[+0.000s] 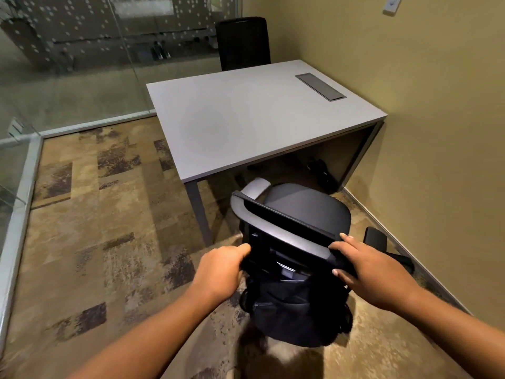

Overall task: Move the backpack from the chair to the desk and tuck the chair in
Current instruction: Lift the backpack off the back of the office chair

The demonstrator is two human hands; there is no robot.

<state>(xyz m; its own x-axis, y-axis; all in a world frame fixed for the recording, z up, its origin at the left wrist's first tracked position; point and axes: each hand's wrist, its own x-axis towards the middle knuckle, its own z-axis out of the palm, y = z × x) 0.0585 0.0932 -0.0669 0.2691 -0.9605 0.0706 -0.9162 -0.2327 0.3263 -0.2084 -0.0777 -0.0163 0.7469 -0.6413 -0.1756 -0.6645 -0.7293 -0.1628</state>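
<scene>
A black office chair (306, 206) stands in front of the grey desk (246, 121), its seat bare and facing the desk's open side. My left hand (221, 269) is closed around the left edge of the chair's backrest. On the right end of the backrest's top rail, my right hand (374, 272) grips with its fingers over the rail. A dark backpack (295, 313) hangs behind the backrest, just below and between my hands. What holds the backpack up is hidden.
A second black chair (243, 42) stands at the desk's far side. A cable hatch (319, 86) is set in the desk top. A glass wall (82, 64) runs on the left and a yellow wall (437, 132) on the right. Something dark (319, 170) lies under the desk.
</scene>
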